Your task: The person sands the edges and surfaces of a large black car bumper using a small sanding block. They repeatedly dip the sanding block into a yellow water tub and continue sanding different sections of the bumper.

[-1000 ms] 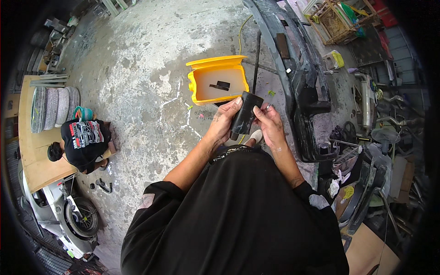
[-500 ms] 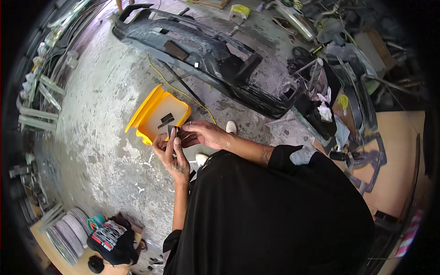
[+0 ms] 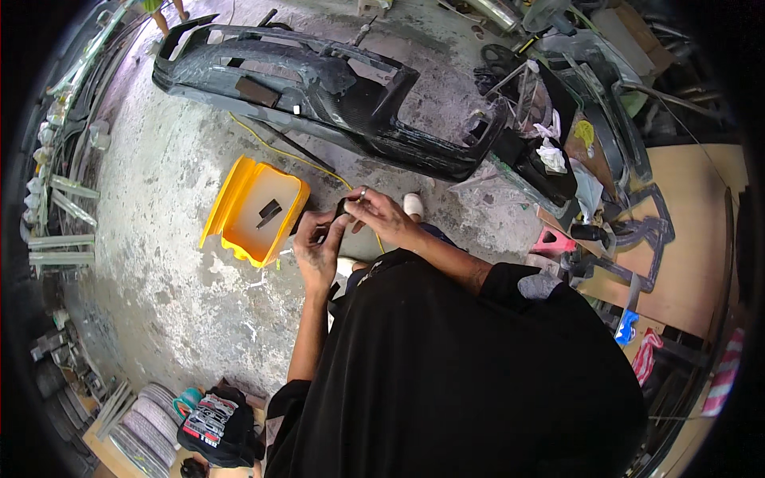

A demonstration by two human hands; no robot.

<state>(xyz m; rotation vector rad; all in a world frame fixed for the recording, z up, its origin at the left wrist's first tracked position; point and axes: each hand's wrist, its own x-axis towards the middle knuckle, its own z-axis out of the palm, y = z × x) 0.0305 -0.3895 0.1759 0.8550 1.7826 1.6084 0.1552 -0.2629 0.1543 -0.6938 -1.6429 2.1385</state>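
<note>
In front of me my left hand and my right hand meet, fingers curled round a small dark piece, mostly hidden by them. A ring shows on my right hand. To the left sits an open yellow tub of murky liquid, with dark pieces lying in it.
A large black bumper lies beyond, beside a yellow cable. Clutter and boards fill the right side. A co-worker is bent by stacked tires at lower left; another person's legs show at top left.
The view has swung rightward, bringing the bumper across the top and moving the tub leftward. The dark tube-like piece, clearly visible between my hands earlier, is now largely hidden by my fingers.
</note>
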